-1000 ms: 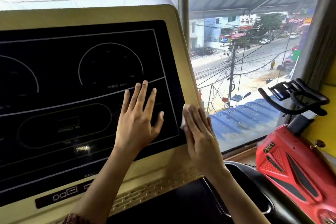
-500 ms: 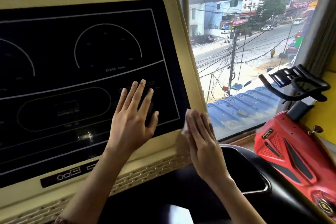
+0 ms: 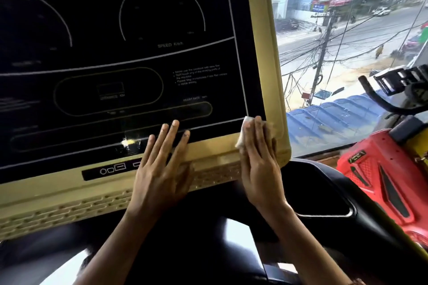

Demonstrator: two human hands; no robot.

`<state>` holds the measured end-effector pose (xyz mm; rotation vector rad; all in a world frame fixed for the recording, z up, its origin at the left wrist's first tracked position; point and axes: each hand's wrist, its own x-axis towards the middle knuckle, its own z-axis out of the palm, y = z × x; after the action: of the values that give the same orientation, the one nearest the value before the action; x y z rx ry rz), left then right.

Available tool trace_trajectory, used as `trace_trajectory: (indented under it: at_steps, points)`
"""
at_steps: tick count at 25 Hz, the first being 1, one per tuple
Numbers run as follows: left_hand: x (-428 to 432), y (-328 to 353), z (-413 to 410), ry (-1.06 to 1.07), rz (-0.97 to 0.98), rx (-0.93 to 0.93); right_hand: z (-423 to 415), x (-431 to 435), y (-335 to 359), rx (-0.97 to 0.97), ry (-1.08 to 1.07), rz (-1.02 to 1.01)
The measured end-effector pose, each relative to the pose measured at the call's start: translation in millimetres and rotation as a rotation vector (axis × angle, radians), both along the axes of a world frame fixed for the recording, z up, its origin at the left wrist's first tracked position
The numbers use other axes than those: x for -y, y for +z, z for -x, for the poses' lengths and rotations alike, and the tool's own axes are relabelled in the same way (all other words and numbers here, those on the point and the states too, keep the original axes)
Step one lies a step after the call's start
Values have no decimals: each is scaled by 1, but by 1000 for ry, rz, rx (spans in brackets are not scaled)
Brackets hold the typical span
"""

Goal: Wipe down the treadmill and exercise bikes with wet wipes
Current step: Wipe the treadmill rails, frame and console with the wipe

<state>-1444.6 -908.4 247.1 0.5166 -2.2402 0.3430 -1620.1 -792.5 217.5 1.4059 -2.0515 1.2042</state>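
Observation:
The treadmill console (image 3: 261,30) fills the left of the head view: a black display panel in a tan frame. My left hand (image 3: 159,169) lies flat with fingers spread on the console's lower edge, fingertips on the black panel. My right hand (image 3: 259,162) presses a white wet wipe (image 3: 243,136) against the console's bottom right corner; the wipe is mostly hidden under the palm and fingers. A red exercise bike (image 3: 379,176) with black handlebars (image 3: 393,90) stands to the right.
A black treadmill side rail with a recessed tray (image 3: 324,196) curves below the console's right corner. A window (image 3: 347,53) behind looks onto a street, power lines and a blue roof. A port strip (image 3: 111,170) sits on the lower frame.
Both hands have slid down the console, from the black panel to its lower frame and bottom right corner. The camera has moved closer and lower.

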Motion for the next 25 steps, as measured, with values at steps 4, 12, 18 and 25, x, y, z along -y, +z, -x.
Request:
trace_trajectory:
  at_steps: [4,12,18,25]
  points:
    - [0,-5,2,-10,-19,-10,-33,9,-10,-401,223,-136]
    - [-4,-10,0,-47,-57,-19,0,-13,-21,-402,116,-97]
    - [-8,-16,-2,-43,-59,-11,42,-26,-33,-654,203,-167]
    - [-9,-17,2,-52,-55,-13,29,-34,-45,-535,213,-172]
